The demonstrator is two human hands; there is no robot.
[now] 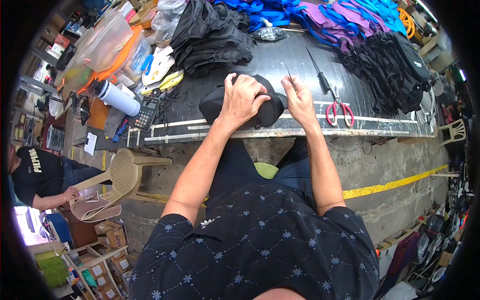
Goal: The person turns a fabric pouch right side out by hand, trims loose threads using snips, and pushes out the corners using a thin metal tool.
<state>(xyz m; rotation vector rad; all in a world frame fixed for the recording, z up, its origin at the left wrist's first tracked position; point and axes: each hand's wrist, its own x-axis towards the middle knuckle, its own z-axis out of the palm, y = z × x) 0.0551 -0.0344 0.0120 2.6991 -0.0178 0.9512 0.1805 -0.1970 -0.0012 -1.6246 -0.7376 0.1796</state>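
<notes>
Through the head camera I am seeing clear plastic bins [107, 47] standing at the left of the table [295, 50], orange rims showing; their contents are looking too hazy for me to name. Toward the far side, a knotted clear bag [270, 33] is holding small dark pieces. Cardboard boxes [115, 236] are sitting at lower left. A co-worker's black shirt [37, 165] is showing pale letters, apparently "PILPINA". The black pouch [270, 111] is resting at the table's near edge, its long axis running roughly left to right along that edge; which end is facing front, I cannot tell. The left hand [243, 97] is gripping it from above, fingers and thumb curling over. The right hand [301, 100], just beside it, is pinching a slim pointed tool [289, 73], tip pointing away from the wearer.
</notes>
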